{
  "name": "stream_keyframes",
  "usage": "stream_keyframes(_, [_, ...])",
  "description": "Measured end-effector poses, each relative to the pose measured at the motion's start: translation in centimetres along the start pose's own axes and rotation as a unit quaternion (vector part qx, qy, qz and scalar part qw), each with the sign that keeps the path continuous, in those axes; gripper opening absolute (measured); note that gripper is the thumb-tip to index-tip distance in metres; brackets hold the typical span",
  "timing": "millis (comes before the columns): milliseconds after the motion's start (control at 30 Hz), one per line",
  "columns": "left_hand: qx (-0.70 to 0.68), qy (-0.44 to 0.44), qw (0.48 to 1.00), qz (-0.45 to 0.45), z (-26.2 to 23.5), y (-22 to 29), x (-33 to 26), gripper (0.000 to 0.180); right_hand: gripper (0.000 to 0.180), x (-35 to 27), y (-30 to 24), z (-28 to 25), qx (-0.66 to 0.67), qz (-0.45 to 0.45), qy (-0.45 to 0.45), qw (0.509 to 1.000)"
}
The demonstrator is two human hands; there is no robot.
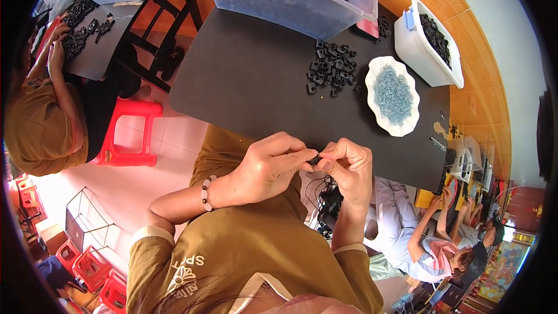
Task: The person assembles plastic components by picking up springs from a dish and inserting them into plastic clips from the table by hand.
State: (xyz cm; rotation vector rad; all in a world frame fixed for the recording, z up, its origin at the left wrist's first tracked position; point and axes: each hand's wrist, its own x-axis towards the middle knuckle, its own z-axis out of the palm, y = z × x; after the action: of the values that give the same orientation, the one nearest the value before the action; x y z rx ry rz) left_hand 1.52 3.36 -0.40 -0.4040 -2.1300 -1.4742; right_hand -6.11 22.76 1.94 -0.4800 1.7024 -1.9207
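My left hand and my right hand meet at the table's near edge, in front of my body. Between their pinched fingertips is a small black plastic part, mostly covered by the fingers. Both hands are closed on it, thumbs against forefingers. Beyond them, a loose pile of small black plastic parts lies on the dark table. To the right of the pile stands a white scalloped dish holding many tiny bluish, shiny pieces, too small to name.
A large translucent bin of black parts stands at the table's far side. A white bin with similar parts is at the far right. Co-workers sit at the left and lower right. A red stool stands left.
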Motion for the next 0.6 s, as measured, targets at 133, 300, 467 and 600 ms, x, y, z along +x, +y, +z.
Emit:
stream_keyframes(133, [0.049,0.001,0.998,0.043,-0.11,0.25,0.16,0.043,0.010,-0.18,-0.49,0.30,-0.013,0.008,0.001,1.000])
stream_keyframes(300, [0.082,-0.002,0.995,0.051,-0.11,0.39,-0.07,0.046,0.010,0.00,-0.62,0.63,-0.005,0.026,0.004,1.000])
stream_keyframes(467, [0.102,-0.005,0.994,0.050,-0.63,0.44,0.13,0.046,0.010,0.46,-0.53,0.36,-0.015,0.027,-0.018,0.999])
stream_keyframes(600, [0.081,-0.022,0.995,0.045,-0.71,0.48,0.01,0.047,0.010,0.34,-0.94,0.14,-0.001,0.040,-0.025,0.999])
